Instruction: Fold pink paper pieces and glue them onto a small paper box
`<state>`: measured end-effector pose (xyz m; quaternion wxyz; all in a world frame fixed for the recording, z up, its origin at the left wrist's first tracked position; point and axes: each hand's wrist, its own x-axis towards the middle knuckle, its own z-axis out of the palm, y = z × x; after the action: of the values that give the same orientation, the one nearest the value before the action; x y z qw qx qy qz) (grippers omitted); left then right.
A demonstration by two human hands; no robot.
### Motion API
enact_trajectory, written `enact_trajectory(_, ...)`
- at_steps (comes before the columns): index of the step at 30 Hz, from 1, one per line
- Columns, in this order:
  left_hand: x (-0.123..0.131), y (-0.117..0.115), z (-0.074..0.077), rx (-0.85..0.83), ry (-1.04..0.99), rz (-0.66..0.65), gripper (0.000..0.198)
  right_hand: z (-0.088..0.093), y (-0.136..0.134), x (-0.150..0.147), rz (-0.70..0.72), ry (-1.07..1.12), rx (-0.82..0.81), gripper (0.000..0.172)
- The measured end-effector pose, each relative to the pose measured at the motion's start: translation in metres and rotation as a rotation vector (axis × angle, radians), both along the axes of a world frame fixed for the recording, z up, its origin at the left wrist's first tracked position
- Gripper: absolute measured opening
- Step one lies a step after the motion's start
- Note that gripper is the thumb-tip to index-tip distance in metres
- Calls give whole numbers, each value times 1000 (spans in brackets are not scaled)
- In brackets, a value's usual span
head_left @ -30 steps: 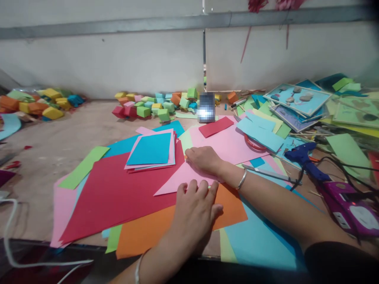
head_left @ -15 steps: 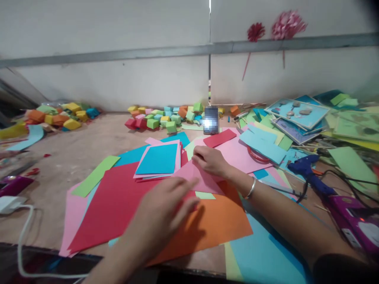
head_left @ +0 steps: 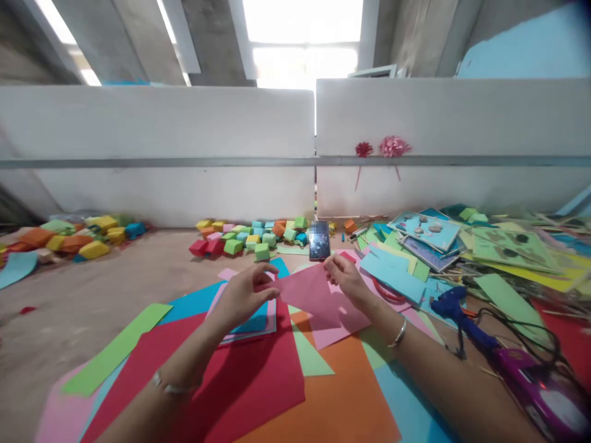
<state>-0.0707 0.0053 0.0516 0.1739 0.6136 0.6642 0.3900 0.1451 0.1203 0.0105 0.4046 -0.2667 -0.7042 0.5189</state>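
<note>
Holding up the pink sheet (head_left: 302,290) now, right out in front of me, above the spread of paper on the table (head_left: 138,264)! My right hand (head_left: 346,278) has its top edge nipped between thumb and fingers, firmly closed on it. Over to my left hand (head_left: 247,295): thumb and fingers curl around the sheet's left corner, though I can't tell whether they're pinching it tight. More pink shows just below, and I can't tell if that's the same piece.

Down under my left hand sits the stack (head_left: 258,321), blue on top, resting on the big red sheet (head_left: 268,375). Orange paper (head_left: 341,400) lies nearest me, with a pale green piece (head_left: 311,355) poking over it, and out left there's a lime strip (head_left: 120,347) lying at a slant.

Straight ahead stands the phone (head_left: 319,243), colourful blocks (head_left: 261,252) bunched to its left. Off to the right, the blue glue gun (head_left: 466,320) lies beyond my forearm, and a silver bracelet (head_left: 398,333) circles my right wrist!
</note>
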Motion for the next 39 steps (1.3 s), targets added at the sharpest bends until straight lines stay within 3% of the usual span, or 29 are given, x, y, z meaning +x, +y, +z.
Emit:
enact_trajectory(2,-5,-5,-9,40,-27,43,16,-5,-3,-3,-13,-11,11,36)
enact_trajectory(5,-12,-10,-17,79,-73,108,19,-12,-11,-11,-30,-70,58,32)
enact_trajectory(8,-16,-10,-24,115,-103,169,24,-18,-20,-16,-145,-145,227,17)
enact_trajectory(10,-16,-9,-28,135,-111,188,25,-19,-22,-17,-207,-101,334,15)
enact_trajectory(12,-16,-5,-27,156,-119,181,25,-19,-20,-15,-222,-12,338,18)
enact_trajectory(14,-16,0,-20,176,-133,139,24,-18,-14,-12,-241,44,275,19)
enact_trajectory(21,-8,21,29,89,-277,-102,33,-2,6,0,-356,124,160,24)
enact_trajectory(26,9,27,26,75,-399,-129,40,13,3,-1,-405,174,167,25)
enact_trajectory(29,13,30,21,57,-489,-84,41,24,-4,0,-308,224,49,28)
enact_trajectory(33,8,28,23,14,-495,-57,41,39,-8,6,-2,218,-245,37)
enact_trajectory(39,5,20,24,-69,-518,-74,40,38,-6,9,211,218,-499,49)
